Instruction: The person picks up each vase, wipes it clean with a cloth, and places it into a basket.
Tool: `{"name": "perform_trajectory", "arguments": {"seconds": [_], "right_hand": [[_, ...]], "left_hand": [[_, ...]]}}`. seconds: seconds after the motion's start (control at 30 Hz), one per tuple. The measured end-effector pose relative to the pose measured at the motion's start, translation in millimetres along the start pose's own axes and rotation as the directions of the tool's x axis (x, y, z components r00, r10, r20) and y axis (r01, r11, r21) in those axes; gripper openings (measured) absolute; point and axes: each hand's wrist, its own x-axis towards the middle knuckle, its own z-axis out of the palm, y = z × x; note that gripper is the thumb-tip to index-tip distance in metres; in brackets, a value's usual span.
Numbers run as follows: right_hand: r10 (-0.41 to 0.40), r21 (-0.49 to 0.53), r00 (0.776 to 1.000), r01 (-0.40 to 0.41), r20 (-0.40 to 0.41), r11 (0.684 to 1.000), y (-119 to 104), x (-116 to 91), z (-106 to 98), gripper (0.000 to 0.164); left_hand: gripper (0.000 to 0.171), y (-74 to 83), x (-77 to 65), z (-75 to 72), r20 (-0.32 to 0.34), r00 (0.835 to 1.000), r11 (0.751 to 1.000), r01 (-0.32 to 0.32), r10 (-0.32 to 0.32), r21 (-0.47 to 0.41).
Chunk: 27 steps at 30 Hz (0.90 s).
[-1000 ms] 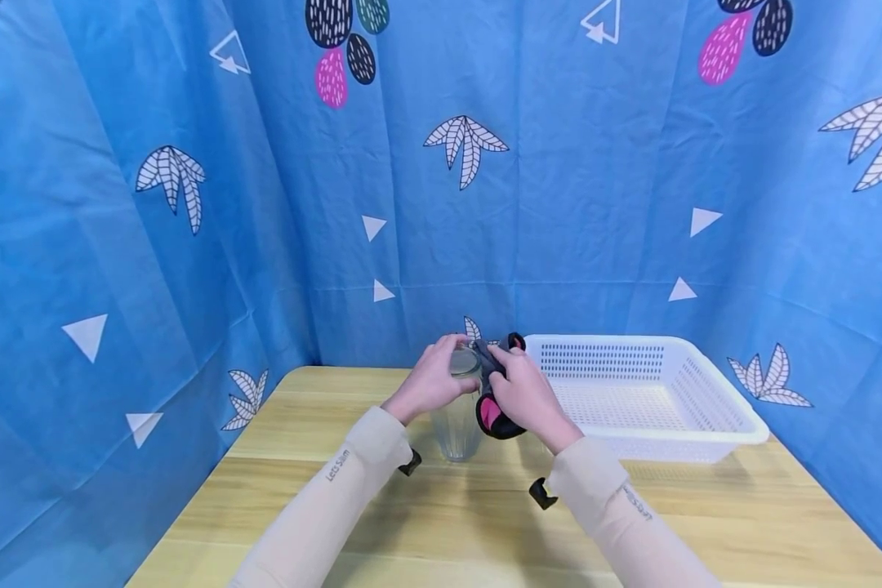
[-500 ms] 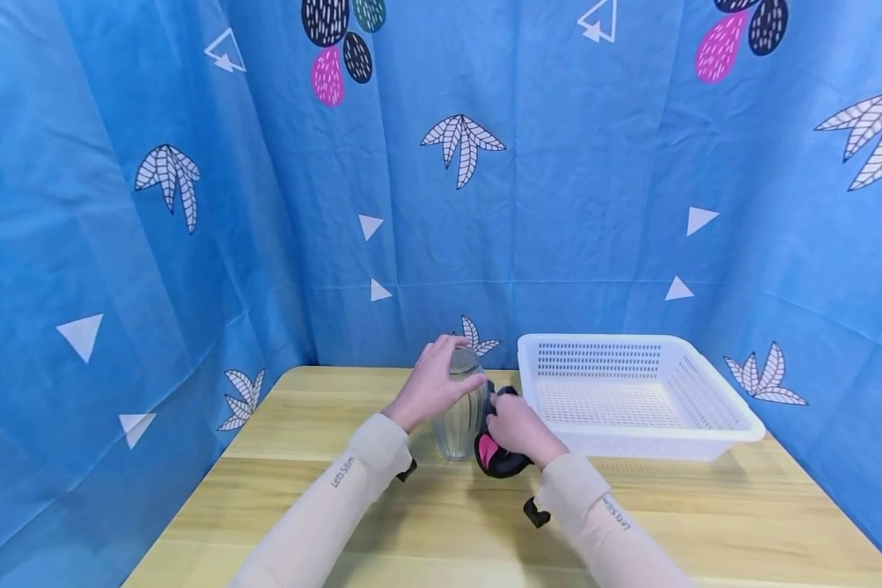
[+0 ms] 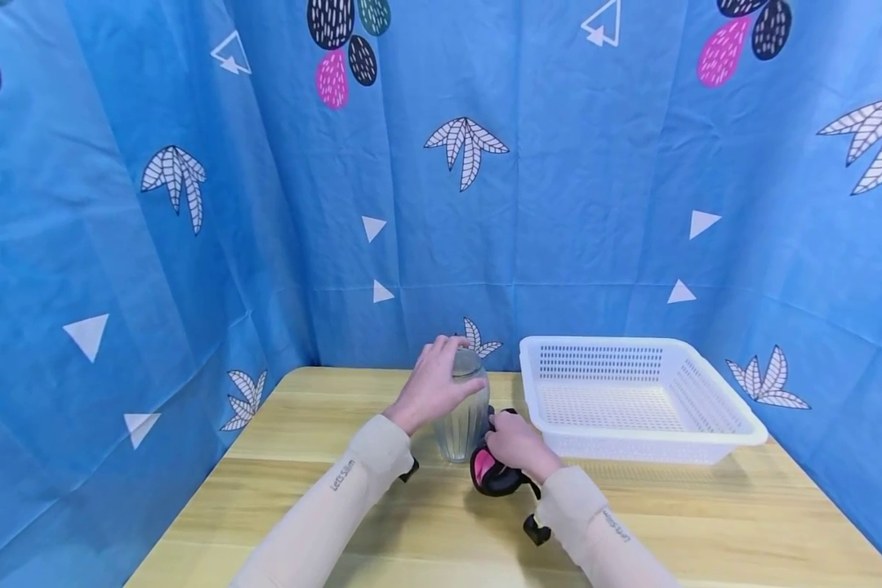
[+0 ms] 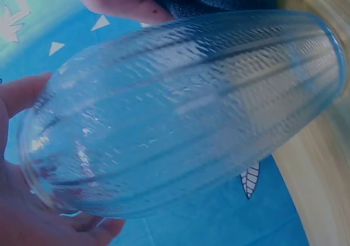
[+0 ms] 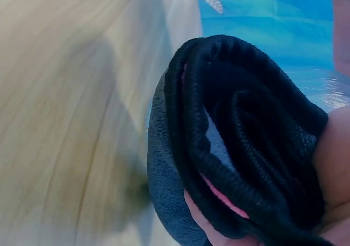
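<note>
A clear ribbed glass vase (image 3: pixel 456 433) stands upright on the wooden table. My left hand (image 3: pixel 435 384) grips it near the top, thumb on the near side and fingers around the rim. In the left wrist view the textured glass wall (image 4: pixel 180 109) fills most of the picture. My right hand (image 3: pixel 518 443) holds a folded dark grey cloth (image 3: pixel 494 480) with black edging and a pink patch, low beside the vase's right side. The right wrist view shows the cloth's rolled layers (image 5: pixel 235 126) bunched in the fingers. Part of the cloth is hidden behind that hand.
A white perforated plastic basket (image 3: pixel 635 434) stands on the table just right of the right hand. Blue patterned curtains (image 3: pixel 588 204) close off the back and both sides. The wooden tabletop (image 3: pixel 323 408) extends left and toward the front.
My right hand has moved the cloth down along the vase's right side, from near the rim to close above the table. My left hand keeps its grip on the vase.
</note>
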Motion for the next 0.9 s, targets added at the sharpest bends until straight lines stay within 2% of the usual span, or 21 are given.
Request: {"name": "perform_trajectory", "arguments": {"seconds": [0.2,0.37,0.6,0.73,0.9], "right_hand": [[-0.012,0.069,0.999,0.015,-0.047,0.997,-6.4,-4.2,-16.6,0.043],[-0.028,0.109,0.997,0.036,-0.077,0.993,-16.9,-7.3,-36.3,0.045],[-0.085,0.091,0.975,0.106,-0.203,0.990,-30.5,-8.0,-55.7,0.050],[-0.095,0.097,0.965,0.122,-0.244,0.988,-33.8,-6.9,-57.7,0.051],[-0.083,0.023,0.977,0.089,-0.194,0.996,-29.7,-2.6,-47.1,0.052]], "left_hand": [[0.067,6.3,2.0,-4.5,0.040,0.999,1.000,-0.003,0.003,-0.011],[0.070,5.3,3.5,-4.5,0.074,0.997,1.000,0.003,-0.002,-0.018],[0.063,-2.7,6.5,-0.6,0.028,0.999,0.999,-0.030,0.029,0.037],[0.059,-6.1,7.8,1.9,-0.002,0.998,0.998,-0.056,0.056,0.018],[0.056,-7.3,7.2,2.9,-0.010,0.999,0.998,-0.053,0.052,-0.032]]}}
